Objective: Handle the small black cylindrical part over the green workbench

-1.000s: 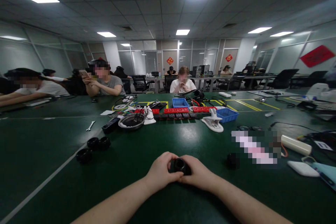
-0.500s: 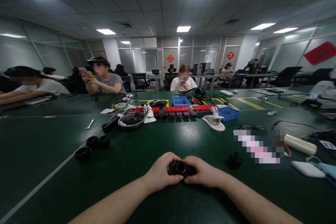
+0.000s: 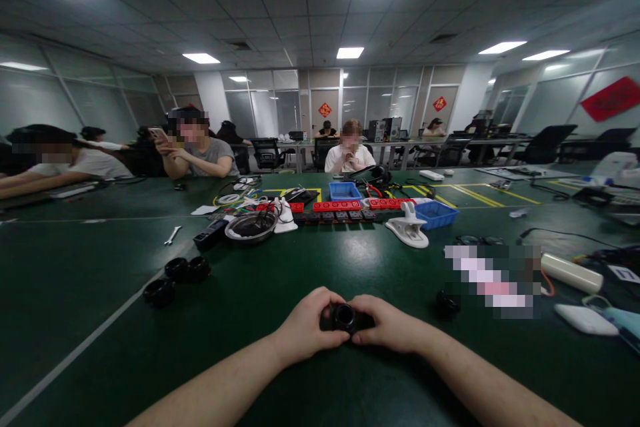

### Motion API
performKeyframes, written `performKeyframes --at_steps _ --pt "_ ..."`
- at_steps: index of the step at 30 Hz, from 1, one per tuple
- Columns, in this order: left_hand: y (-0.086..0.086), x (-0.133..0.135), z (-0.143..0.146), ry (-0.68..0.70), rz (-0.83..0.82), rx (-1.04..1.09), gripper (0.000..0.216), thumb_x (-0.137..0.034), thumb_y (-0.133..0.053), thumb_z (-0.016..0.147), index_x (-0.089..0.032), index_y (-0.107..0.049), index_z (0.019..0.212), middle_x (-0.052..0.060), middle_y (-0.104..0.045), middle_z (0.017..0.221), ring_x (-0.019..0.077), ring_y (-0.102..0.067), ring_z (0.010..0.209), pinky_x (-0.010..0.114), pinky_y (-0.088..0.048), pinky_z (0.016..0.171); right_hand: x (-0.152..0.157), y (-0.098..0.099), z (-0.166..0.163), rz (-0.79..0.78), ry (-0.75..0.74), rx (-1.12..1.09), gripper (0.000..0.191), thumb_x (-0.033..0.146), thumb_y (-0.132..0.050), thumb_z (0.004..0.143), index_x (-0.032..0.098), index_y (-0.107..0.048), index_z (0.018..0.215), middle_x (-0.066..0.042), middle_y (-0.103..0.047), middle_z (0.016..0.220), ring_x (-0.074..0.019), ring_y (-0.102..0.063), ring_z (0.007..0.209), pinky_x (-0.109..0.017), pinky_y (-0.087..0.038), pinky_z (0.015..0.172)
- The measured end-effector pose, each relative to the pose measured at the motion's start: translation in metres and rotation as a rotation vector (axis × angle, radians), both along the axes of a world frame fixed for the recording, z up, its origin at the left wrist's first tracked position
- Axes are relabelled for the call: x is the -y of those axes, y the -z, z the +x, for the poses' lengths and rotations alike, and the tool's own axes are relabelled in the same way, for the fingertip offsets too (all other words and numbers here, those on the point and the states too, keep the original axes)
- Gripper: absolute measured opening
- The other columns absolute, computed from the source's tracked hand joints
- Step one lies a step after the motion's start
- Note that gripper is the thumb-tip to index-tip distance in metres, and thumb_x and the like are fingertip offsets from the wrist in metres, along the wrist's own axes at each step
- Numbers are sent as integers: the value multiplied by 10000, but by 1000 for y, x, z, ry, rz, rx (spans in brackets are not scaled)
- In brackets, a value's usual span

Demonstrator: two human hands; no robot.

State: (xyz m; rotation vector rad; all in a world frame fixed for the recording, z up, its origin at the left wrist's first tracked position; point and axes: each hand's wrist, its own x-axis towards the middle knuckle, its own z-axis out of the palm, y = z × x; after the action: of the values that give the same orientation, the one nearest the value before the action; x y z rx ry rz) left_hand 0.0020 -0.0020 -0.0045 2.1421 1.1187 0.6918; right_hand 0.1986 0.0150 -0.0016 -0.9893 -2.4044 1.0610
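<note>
A black ring-shaped part (image 3: 345, 317) with a round opening stands between my hands, low over the green table. My left hand (image 3: 313, 320) curls around its left side, thumb at the lower front and fingers behind. From the other side my right hand (image 3: 384, 324) closes in, its fingertips and thumb against the part's right side. Dark shadow hides exactly what lies inside the right fingers. Similar black ring-shaped parts (image 3: 159, 292) lie together at the left, and another dark round piece (image 3: 447, 303) rests to the right of my right hand.
Farther back stand a metal bowl (image 3: 250, 228), red power strips (image 3: 337, 205), a white clip base (image 3: 407, 230) and a blue tray (image 3: 436, 215). A wrench (image 3: 173, 235) lies left. A cream cylinder (image 3: 573, 272) and cables are at right. People sit across the table.
Both hands stay almost in place around the black part. It has tilted or turned slightly, and the right fingers have shifted a little. The whole view has moved very slightly.
</note>
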Motion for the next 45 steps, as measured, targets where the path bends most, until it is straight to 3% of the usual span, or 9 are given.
performKeyframes --at_steps 7,11,15,18,23,28,34,39,45 --pt "1 1 2 -11 -24 14 327 -285 -680 615 -185 -545 896 -14 -461 819 124 -437 682 215 -359 585 -1 6 0 -29 86 46 311 218 -713 570 151 -566 837 20 -523 764 -128 -479 690 -207 -353 575" --pt "2 4 8 -88 -28 8 306 -288 -670 613 -172 -540 864 -15 -452 784 128 -431 663 222 -349 570 4 12 -8 129 243 163 346 336 -734 524 155 -518 726 14 -513 728 -126 -455 646 -206 -302 520" --pt "2 7 14 -211 7 17 247 -256 -641 629 -171 -534 836 -19 -442 758 128 -429 643 226 -343 566 12 15 -21 322 406 298 263 355 -653 600 164 -493 683 -7 -530 698 -136 -459 617 -233 -290 524" --pt "3 6 13 -210 9 27 249 -259 -641 634 -170 -534 841 -20 -440 758 127 -427 639 224 -341 563 16 14 -25 378 446 330 256 365 -630 620 162 -513 723 -33 -557 738 -170 -494 666 -260 -324 572" --pt "5 -1 4 -69 -19 46 287 -243 -670 617 -172 -542 863 -29 -428 752 120 -413 643 210 -337 557 14 9 -16 279 219 114 351 343 -659 627 177 -545 914 -32 -578 867 -183 -525 782 -262 -376 661" --pt "0 -1 0 78 -65 86 296 -228 -667 632 -174 -536 892 -17 -447 824 110 -421 664 191 -341 548 5 9 -3 60 54 35 332 255 -695 606 177 -568 903 4 -582 831 -154 -531 731 -225 -385 608" --pt "-2 0 0 109 -25 69 287 -238 -661 649 -182 -537 902 -6 -470 858 125 -432 711 205 -362 595 2 7 -1 64 18 46 317 248 -714 592 161 -583 868 7 -570 817 -153 -522 730 -228 -388 618" --pt "2 -1 -1 129 -15 81 420 -229 -660 657 -229 -509 1049 3 -481 922 128 -453 730 212 -377 605 2 7 -1 74 7 33 322 261 -712 602 169 -586 884 3 -568 834 -163 -521 768 -240 -389 654" --pt "-2 0 -2 146 53 64 380 -240 -657 674 -226 -540 1035 13 -498 934 147 -477 794 227 -390 649 2 8 -1 63 34 38 303 259 -717 595 158 -577 844 10 -547 798 -156 -510 742 -229 -379 620"
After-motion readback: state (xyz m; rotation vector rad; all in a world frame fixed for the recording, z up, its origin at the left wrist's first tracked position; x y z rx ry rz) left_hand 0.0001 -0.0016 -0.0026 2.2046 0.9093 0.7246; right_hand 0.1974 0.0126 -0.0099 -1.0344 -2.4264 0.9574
